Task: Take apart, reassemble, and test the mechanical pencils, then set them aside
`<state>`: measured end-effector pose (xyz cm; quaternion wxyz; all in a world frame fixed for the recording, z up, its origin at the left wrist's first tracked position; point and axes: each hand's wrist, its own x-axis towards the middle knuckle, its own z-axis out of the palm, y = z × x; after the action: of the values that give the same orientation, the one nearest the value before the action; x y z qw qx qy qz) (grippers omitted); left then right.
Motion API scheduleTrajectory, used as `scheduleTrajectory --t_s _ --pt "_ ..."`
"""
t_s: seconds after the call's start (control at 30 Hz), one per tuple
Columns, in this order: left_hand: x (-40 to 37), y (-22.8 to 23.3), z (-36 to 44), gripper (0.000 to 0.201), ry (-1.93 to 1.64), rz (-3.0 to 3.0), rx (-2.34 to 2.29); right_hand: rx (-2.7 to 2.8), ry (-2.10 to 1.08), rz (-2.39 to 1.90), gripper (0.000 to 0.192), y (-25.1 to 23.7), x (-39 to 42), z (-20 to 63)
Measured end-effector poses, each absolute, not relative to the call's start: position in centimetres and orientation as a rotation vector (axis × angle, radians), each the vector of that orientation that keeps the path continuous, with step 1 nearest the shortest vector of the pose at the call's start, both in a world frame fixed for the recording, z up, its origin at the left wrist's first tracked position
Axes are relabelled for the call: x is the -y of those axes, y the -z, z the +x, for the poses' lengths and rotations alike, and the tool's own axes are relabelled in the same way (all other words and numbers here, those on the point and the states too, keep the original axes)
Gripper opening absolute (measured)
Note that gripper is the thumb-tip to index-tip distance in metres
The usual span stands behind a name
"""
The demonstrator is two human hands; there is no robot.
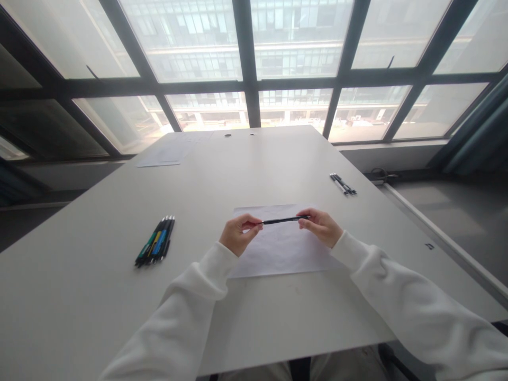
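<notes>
Both arms are covered by long white sleeves of a soft, thick fabric, plain and without print or markings. The left sleeve [186, 312] shows loose folds and bunches into a rounded cuff at the wrist. The right sleeve [413, 312] is likewise creased, its cuff gathered close at the wrist. The left hand [237, 234] and right hand [321, 226] are bare: no gloves, rings or watch visible. Light-coloured trousers show at the lower edge.
</notes>
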<state>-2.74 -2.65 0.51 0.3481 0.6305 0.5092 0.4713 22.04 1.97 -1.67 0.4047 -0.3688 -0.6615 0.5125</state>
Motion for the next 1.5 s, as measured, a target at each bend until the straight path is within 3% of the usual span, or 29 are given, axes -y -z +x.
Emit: scheduleTrajectory --t_s 0.17,0.4,0.5,1.07,1.23,1.37,1.5 --pt "2.57 -0.25 -2.81 0.018 -1.211 1.653 -1.299 1.756 -1.132 -1.046 0.035 1.12 -1.79 22.32" --pt "2.56 -0.26 -2.89 0.019 -1.220 1.658 -1.312 1.622 -1.307 -0.941 0.044 1.09 -1.74 22.25" --pt "2.56 -0.26 -2.92 0.019 -1.237 1.653 -1.309 1.619 -1.329 -0.899 0.038 1.51 -1.97 22.26" --pt "2.63 -0.34 -2.74 0.018 -1.244 1.646 -1.302 1.802 -1.127 -1.029 0.039 1.22 -2.09 22.62" --pt "2.53 -0.20 -2.85 0.017 -1.248 1.660 -1.313 1.723 -1.224 -0.987 0.033 1.20 -2.02 22.61" --pt "2.48 -0.11 -2.95 0.017 -1.247 1.668 -1.324 1.641 -1.347 -0.912 0.043 1.26 -1.96 22.53" --pt "2.50 -0.13 -2.95 0.018 -1.243 1.660 -1.326 1.614 -1.390 -0.878 0.035 1.42 -2.03 22.42"
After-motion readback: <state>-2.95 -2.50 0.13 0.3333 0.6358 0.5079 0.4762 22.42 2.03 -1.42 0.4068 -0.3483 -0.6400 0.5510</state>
